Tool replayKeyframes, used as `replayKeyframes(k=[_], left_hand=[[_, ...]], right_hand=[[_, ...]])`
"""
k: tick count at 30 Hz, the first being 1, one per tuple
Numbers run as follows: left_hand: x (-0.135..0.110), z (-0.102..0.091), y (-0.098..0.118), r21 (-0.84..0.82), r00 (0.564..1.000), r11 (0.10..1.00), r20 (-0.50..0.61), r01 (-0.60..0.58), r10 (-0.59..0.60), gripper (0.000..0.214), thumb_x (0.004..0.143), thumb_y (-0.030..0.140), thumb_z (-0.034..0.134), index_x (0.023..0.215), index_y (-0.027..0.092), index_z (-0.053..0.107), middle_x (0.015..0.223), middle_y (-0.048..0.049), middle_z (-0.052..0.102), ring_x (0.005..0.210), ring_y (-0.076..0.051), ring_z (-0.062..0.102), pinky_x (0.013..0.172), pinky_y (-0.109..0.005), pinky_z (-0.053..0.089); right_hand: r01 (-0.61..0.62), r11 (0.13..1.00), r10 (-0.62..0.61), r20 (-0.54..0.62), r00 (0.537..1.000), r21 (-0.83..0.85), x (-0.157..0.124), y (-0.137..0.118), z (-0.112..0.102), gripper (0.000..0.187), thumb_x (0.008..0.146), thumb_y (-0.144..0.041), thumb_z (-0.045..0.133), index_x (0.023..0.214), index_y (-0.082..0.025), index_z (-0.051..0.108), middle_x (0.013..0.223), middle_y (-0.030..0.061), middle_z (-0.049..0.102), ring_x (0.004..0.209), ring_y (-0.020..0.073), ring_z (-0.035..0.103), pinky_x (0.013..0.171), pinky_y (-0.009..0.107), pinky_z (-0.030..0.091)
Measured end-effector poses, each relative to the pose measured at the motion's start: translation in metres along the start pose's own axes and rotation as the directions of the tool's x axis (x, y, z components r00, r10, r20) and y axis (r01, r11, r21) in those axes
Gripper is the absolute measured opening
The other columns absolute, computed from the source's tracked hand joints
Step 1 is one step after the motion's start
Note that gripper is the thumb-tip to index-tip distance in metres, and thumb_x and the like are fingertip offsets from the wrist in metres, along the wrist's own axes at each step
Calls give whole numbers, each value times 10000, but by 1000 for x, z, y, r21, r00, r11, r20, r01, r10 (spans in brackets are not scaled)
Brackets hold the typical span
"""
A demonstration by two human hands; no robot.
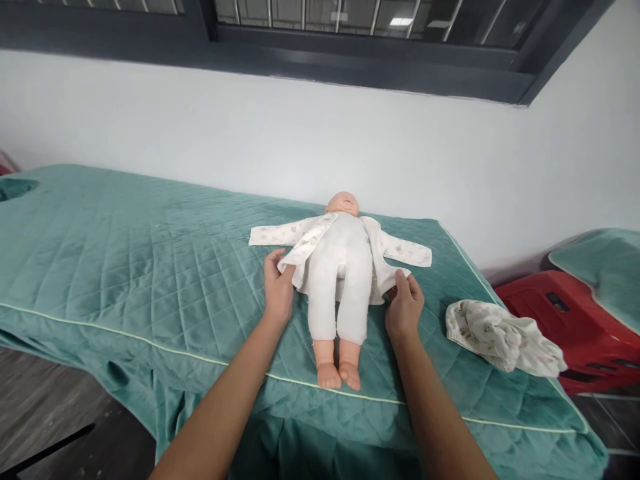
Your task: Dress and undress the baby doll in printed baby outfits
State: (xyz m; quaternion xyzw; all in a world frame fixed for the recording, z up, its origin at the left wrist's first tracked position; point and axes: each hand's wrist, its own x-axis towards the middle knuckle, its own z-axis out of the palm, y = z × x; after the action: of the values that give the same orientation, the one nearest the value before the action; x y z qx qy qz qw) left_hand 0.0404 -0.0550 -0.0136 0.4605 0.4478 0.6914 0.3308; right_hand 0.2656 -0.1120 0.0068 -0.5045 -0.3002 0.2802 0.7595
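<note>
A baby doll point(339, 280) with a white cloth body lies on its back on a teal quilted bed cover point(150, 267), feet toward me. A white printed jacket point(305, 241) is on its arms and lies open at the front. My left hand point(278, 288) pinches the lower edge of the jacket's left flap beside the doll's hip. My right hand point(404, 308) grips the lower edge of the right flap.
A crumpled white printed garment point(503, 337) lies on the cover to the right of the doll. A red plastic object point(565, 317) stands beyond the bed's right edge, with another teal cover point(605, 267) above it. A white wall runs behind the bed.
</note>
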Motion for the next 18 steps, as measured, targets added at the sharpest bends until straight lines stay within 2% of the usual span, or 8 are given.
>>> replayKeyframes(k=[6,12,15,18], left_hand=[[1,0,1,-67,996,996,-56,63,-67,325,828,307,651,1131,231,558,1116,-37,614,992,-156,611,855,-263,498],[6,-1,-8,-115,986,991,-147,63,-79,259,842,256,596,1097,217,570,1122,-50,620,1030,-162,611,925,-295,493],[7,-3,-11,-124,980,990,-179,60,-82,254,852,215,545,1106,222,552,1149,-58,616,1042,-163,616,942,-315,495],[6,-6,-9,-102,977,994,-207,31,-52,241,844,177,535,1081,221,554,1156,-60,611,1084,-174,603,1009,-353,466]], right_hand=[[37,998,-36,-25,999,55,-3,-7,-2,442,801,-469,721,634,-211,403,594,-90,367,519,69,370,498,199,368],[47,997,-39,-140,989,53,-23,-16,-13,284,799,-439,717,780,-206,555,699,-54,559,643,100,558,639,240,486],[64,997,-68,-101,993,-42,-45,-18,-28,232,831,-408,696,845,-208,579,790,-19,639,765,144,637,764,308,522],[129,957,-129,15,991,-258,-61,-23,-52,205,871,-403,663,908,-207,612,876,19,674,862,187,656,866,384,521]])
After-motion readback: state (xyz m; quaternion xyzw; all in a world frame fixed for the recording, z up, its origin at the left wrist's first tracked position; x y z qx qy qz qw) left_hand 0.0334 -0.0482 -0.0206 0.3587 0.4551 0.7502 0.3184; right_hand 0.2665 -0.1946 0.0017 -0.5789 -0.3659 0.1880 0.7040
